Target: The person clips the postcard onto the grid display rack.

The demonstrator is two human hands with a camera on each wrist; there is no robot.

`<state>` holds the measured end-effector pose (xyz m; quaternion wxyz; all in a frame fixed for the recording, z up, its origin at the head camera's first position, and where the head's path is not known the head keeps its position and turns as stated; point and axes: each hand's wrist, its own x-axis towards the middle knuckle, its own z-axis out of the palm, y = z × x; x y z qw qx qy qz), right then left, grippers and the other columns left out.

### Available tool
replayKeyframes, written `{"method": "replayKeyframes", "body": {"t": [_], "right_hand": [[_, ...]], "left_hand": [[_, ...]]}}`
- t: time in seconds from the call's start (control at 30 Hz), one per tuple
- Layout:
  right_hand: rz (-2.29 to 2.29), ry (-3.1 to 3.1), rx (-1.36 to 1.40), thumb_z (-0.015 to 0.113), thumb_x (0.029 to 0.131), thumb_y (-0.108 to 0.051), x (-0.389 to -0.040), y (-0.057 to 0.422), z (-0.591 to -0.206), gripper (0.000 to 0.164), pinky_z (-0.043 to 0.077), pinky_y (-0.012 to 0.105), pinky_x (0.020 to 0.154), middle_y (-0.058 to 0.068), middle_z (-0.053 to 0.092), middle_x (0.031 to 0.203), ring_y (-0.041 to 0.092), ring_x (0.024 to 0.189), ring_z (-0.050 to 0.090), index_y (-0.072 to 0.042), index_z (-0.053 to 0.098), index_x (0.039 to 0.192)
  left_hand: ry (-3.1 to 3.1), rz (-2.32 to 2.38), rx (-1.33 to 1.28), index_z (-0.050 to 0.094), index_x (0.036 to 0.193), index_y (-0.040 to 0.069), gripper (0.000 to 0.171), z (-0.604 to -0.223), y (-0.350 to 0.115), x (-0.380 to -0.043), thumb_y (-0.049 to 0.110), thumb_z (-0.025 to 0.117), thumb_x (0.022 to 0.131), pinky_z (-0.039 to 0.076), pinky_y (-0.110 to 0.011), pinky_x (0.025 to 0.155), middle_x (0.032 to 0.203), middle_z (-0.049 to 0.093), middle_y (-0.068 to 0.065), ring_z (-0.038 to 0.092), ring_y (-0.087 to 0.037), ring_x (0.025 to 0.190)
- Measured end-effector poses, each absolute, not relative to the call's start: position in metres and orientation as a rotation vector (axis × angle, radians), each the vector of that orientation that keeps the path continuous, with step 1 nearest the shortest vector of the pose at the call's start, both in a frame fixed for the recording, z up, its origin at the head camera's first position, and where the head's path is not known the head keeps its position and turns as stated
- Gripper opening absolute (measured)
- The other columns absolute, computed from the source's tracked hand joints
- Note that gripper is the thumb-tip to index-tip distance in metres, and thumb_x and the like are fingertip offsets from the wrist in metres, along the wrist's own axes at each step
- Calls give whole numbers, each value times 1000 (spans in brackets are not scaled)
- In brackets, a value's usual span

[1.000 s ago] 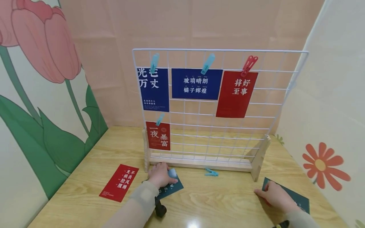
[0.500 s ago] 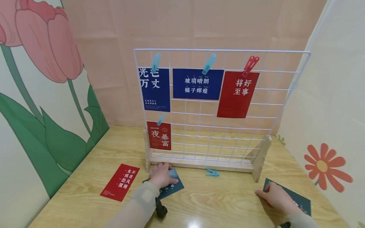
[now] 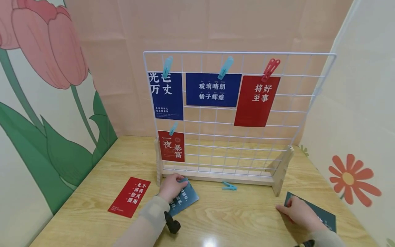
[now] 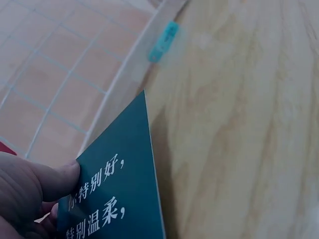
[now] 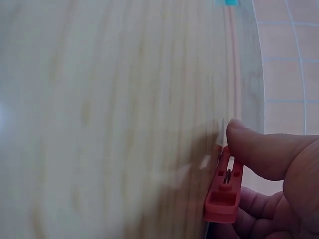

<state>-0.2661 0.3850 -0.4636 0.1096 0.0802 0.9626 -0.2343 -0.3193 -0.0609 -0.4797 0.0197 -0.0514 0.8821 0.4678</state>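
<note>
In the head view my left hand [image 3: 171, 188] pinches a dark teal card [image 3: 186, 198] by its upper edge, in front of the rack's left foot. The left wrist view has the thumb on the card's printed face [image 4: 117, 174], one corner raised off the table. At the right, my right hand [image 3: 298, 213] rests low beside another dark card [image 3: 321, 213], partly covering it. Up close in the right wrist view, its thumb and curled fingers hold a red clothespin [image 5: 225, 191]. That clothespin is hidden by the hand in the head view.
A white wire grid rack [image 3: 240, 132] on a wooden base [image 3: 216, 174] bears several clipped cards, such as a blue card [image 3: 213, 90] and a red card [image 3: 256, 103]. A light-blue clothespin [image 3: 229, 186] lies before the base. A long red card [image 3: 129, 197] lies at left.
My left hand has shifted slightly from lying over the teal card to pinching its top edge, uncovering more of the print. My right hand stays where it was.
</note>
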Motion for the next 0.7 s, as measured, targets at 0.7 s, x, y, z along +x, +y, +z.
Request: {"method": "replayKeyframes", "body": {"t": [0.7], "right_hand": [[-893,2903,140,50,88,-67,-254,368,-422,90,47,52,80,29,59,114,42,103,56,14,46,129]], "left_hand": [[2413,2012,-215,63,109,7,21,-457,-66,-310,22,62,95,41,-33,72,101,59,-9,52,-23,88]]}}
